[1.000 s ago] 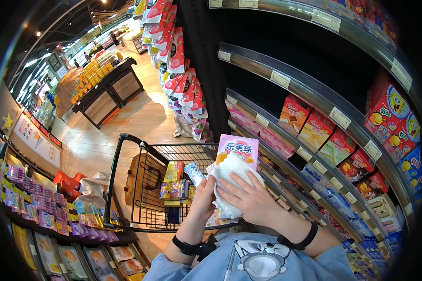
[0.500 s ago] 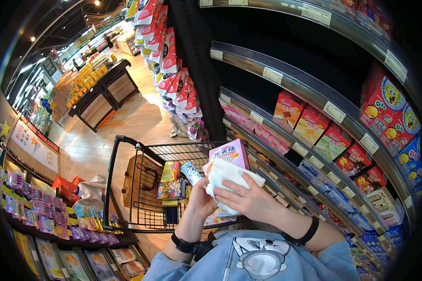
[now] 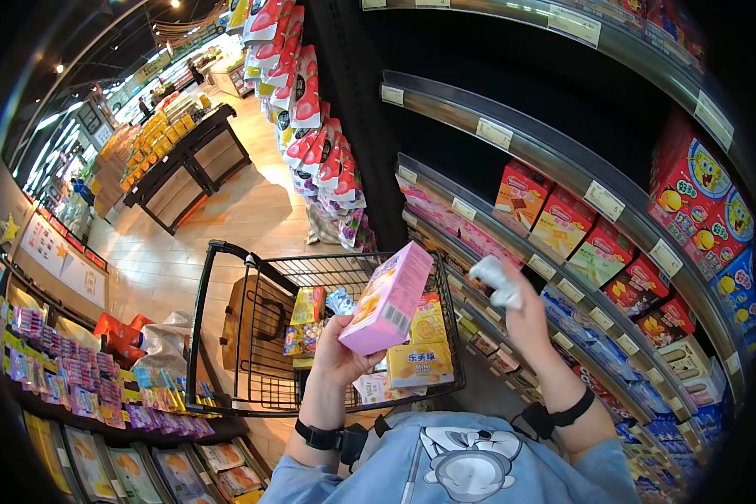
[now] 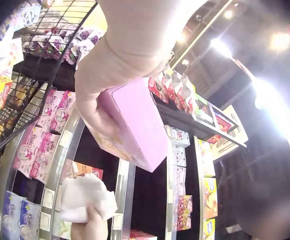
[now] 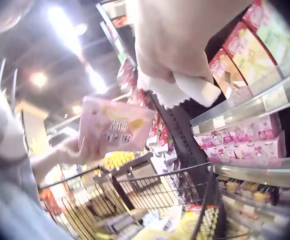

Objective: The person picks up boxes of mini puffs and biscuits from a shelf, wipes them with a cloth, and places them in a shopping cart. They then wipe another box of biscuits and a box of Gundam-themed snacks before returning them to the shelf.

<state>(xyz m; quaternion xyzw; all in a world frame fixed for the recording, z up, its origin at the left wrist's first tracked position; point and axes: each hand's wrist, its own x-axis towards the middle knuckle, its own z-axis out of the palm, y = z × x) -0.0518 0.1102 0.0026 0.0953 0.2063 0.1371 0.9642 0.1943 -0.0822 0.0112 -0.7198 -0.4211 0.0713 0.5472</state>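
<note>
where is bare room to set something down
The pale wooden floor lies bare between the black wire cart and black display table. The dark shelf left of the red cartoon cardboard boxes looks bare. Crowded: the cart's right end, with yellow cardboard boxes near the pink cardboard box in the left hand.

A pink box tilts in the left hand above the cart; the right hand holds a crumpled white cloth.

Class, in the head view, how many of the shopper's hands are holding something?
2: the left hand grips the pink box, and the right hand, nearer the shelves, holds a white cloth. Neither hand is hidden.
</note>
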